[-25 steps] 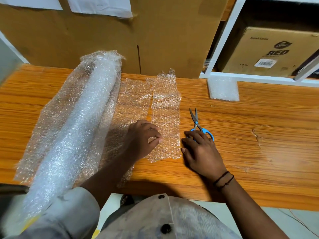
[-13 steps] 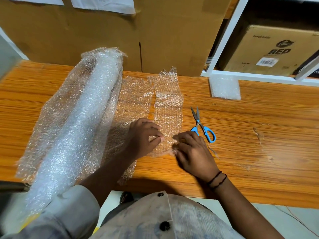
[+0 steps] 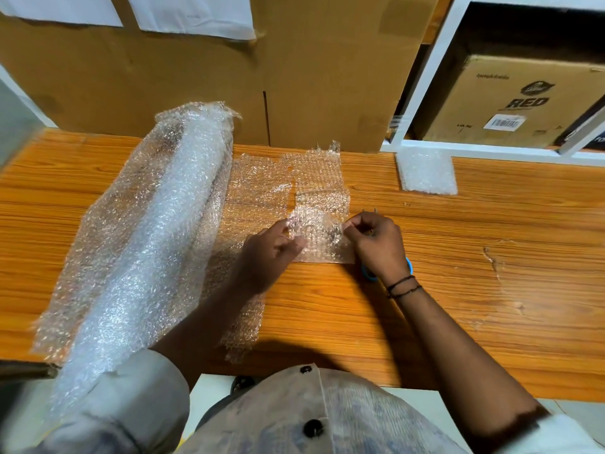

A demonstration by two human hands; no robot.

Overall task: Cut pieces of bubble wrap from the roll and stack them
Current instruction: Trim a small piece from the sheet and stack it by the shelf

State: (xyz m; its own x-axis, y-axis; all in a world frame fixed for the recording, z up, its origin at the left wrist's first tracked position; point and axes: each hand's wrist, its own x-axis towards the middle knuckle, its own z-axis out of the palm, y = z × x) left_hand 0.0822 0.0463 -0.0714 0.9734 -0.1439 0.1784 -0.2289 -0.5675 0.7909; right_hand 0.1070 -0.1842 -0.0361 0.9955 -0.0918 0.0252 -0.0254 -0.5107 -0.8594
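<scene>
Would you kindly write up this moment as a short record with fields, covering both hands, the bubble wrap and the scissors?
left hand: pinches the left edge of the cut piece
right hand: pinches the same piece's right edge
roll: lies on the table at the left, partly unrolled toward the hands
stack: small white pile at the table's far edge
scissors: on the table under the right hand, mostly hidden; blue handle shows
</scene>
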